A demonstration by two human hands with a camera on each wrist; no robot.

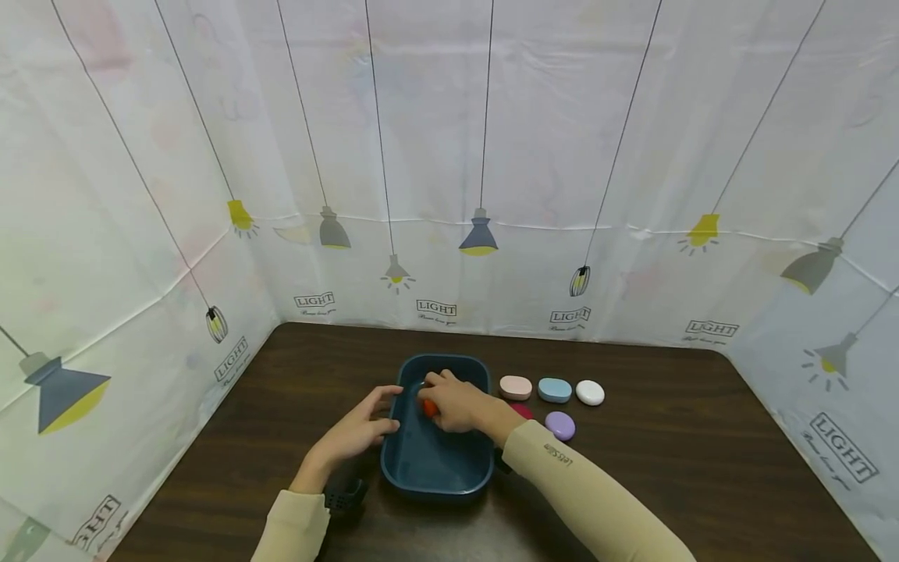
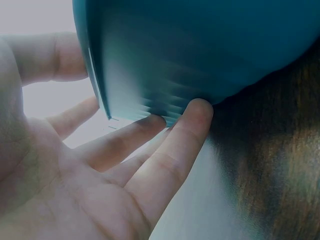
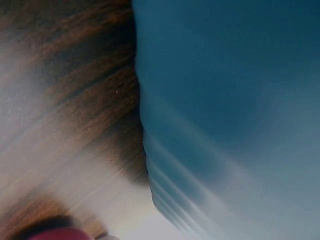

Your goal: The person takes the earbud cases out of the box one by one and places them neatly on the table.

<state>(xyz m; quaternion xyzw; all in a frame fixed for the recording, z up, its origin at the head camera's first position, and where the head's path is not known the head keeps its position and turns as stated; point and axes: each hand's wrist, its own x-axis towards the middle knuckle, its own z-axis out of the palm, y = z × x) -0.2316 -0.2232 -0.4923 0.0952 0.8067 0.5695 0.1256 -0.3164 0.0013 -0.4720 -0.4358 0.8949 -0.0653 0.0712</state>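
A deep blue plastic bin (image 1: 437, 467) with rounded corners stands on the dark wooden table. My right hand (image 1: 460, 403) reaches into it from the right and pinches a small orange-red piece (image 1: 430, 408), mostly hidden by the fingers. At the bin's left side is my left hand (image 1: 360, 428), its fingers spread and fairly straight. In the left wrist view, fingertips (image 2: 199, 111) of that hand rest against the outer wall, and the thumb side reaches up to the rim. Only the bin's outer wall (image 3: 215, 115) fills the right wrist view; the right hand is out of it.
Right of the bin lie smooth, rounded, soap-like pieces: pink (image 1: 516, 388), light blue (image 1: 555, 390), white (image 1: 590, 393), purple (image 1: 559, 425) and dark red (image 1: 521, 410), the last partly behind the right wrist. A patterned white curtain (image 1: 435, 156) encloses the table's back and sides.
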